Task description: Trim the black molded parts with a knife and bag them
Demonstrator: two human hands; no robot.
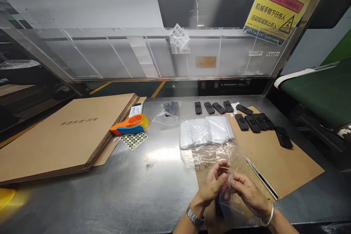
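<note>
Near the front edge of the table, my left hand (212,184) and my right hand (251,193) pinch the top of a clear plastic bag (229,203) between them. A dark object (218,206) shows at the bag's left side, partly hidden by my left hand; I cannot tell whether it is inside. Just beyond my hands lies a stack of clear plastic bags (207,131) in loose wrapping. A knife-like tool with a thin blade (260,177) rests on a cardboard sheet (290,168), right of my right hand.
Several black handheld devices (257,122) lie at the back right. Flat cardboard boxes (68,128) are stacked left, beside an orange and blue tape dispenser (130,124) and a sticker sheet (134,140). A bagged black item (170,109) lies behind. A transparent panel (123,56) stands across the back.
</note>
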